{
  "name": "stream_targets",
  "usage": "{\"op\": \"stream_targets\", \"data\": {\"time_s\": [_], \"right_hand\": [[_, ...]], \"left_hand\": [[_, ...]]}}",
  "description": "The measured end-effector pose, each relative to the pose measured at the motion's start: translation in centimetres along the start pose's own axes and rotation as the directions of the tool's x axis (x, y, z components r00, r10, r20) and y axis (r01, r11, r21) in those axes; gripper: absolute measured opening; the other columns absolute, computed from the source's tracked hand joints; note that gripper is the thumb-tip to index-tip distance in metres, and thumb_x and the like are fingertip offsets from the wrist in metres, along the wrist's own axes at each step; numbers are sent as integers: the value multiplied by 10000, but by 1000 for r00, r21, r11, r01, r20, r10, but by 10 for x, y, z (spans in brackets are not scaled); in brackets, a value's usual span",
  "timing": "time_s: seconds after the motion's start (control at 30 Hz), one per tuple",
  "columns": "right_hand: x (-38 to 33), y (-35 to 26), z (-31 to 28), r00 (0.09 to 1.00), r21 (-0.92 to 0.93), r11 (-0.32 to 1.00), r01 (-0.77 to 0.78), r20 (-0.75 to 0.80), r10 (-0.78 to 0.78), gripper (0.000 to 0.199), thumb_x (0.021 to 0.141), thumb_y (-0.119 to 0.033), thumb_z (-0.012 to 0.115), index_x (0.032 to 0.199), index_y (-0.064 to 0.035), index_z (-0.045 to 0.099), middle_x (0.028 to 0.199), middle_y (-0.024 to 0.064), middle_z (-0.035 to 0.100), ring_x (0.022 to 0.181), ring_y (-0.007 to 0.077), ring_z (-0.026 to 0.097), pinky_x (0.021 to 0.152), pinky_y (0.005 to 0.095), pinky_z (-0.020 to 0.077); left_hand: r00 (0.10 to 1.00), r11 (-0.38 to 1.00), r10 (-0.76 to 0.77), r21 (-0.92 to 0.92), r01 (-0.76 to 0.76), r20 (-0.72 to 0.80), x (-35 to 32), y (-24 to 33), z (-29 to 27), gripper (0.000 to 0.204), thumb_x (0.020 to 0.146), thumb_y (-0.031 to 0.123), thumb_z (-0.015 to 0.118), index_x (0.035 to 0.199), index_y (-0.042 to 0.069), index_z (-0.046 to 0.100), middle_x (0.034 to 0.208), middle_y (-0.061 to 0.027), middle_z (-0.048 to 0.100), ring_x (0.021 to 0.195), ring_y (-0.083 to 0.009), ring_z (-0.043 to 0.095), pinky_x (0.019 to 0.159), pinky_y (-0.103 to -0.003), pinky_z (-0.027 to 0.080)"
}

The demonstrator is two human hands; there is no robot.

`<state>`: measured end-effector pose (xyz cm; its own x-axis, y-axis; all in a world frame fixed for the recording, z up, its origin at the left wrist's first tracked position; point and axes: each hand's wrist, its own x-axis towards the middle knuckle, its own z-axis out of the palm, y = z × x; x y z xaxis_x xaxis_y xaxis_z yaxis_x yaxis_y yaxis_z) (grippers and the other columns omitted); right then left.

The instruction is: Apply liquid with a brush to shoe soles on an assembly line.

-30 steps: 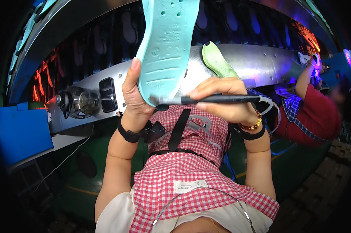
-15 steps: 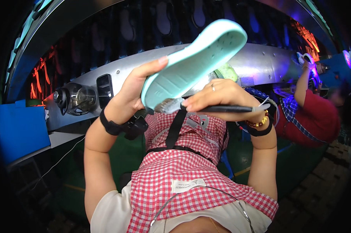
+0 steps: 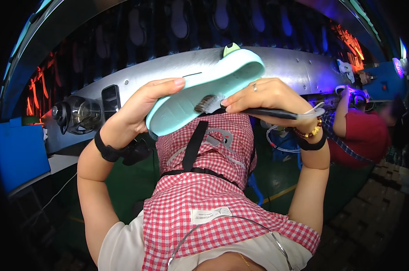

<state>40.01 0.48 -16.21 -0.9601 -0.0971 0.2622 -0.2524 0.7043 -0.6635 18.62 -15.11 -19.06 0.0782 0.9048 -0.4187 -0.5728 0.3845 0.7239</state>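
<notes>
A pale turquoise shoe sole (image 3: 179, 108) with a raised rim is held tilted in front of me, its hollow inner side facing me. My left hand (image 3: 145, 101) grips it along the far edge near the heel end, thumb on top. In my right hand (image 3: 267, 101) is a brush (image 3: 276, 113) with a dark handle and a clear tube along it. The brush's bristles (image 3: 206, 104) lie against the sole's inner surface, around its middle. My fingers pinch the brush close to the bristles.
Behind the sole runs a metal ledge (image 3: 286, 72) before dark racks of soles (image 3: 179, 20). A glass pot (image 3: 84, 115) and a black phone-like slab (image 3: 110, 100) sit at left, near a blue box (image 3: 21, 151). A co-worker in red (image 3: 367, 135) works at right.
The sole has moved left and tilted lower. The brush has shifted from the heel end toward the middle of the sole. A light green piece now shows behind the toe end.
</notes>
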Motion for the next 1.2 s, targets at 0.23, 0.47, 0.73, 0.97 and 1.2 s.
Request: {"op": "stream_targets", "data": {"time_s": [0.23, 0.47, 0.73, 0.97, 1.2], "right_hand": [[1, -5, 15, 948, 414, 893, -177, -173, 268, 219, 712, -92, 680, 911, -8, 640, 852, 109, 653, 788, 175, 632, 724, 246, 481], [-9, 56, 23, 457, 473, 855, -214, -724, 516, 185, 783, -24, 580, 956, 31, 614, 784, 108, 641, 655, 105, 608, 590, 200, 489], [-42, 18, 35, 590, 695, 587, 416, -697, 407, 218, 825, -32, 495, 1022, 51, 538, 1027, 240, 572, 509, 114, 536, 485, 198, 443], [-60, 55, 59, 398, 860, 372, 350, -496, 772, 204, 851, -68, 478, 1029, 15, 536, 1053, 177, 571, 519, 115, 512, 492, 206, 424], [-74, 64, 61, 331, 891, 379, 251, -447, 831, 230, 825, -67, 533, 1033, 31, 535, 864, 110, 618, 538, 101, 527, 496, 195, 427]], "left_hand": [[999, 878, -29, -478, 15, -22, 9, -20, 3, 435, 873, 252, 450, 1160, -73, 416, 1028, -219, 558, 899, -277, 599, 768, -391, 518], [990, 766, 32, -640, 63, 137, 25, -39, -6, 460, 861, 275, 451, 1186, -46, 399, 1059, -231, 538, 906, -357, 582, 721, -535, 498], [911, 865, 412, -329, -380, 33, -16, 23, 0, 516, 900, 347, 324, 1252, -28, 365, 1172, -198, 495, 1017, -311, 539, 885, -431, 430], [520, 282, 819, -619, -733, -243, -3, 167, 26, 633, 905, 399, 290, 1311, -71, 166, 1360, -245, 216, 1266, -372, 215, 1019, -541, 205], [505, 536, 41, 408, -739, 862, 11, 34, 130, 566, 809, 275, 582, 1236, -40, 384, 1204, -191, 467, 1057, -251, 508, 919, -330, 382]]}}
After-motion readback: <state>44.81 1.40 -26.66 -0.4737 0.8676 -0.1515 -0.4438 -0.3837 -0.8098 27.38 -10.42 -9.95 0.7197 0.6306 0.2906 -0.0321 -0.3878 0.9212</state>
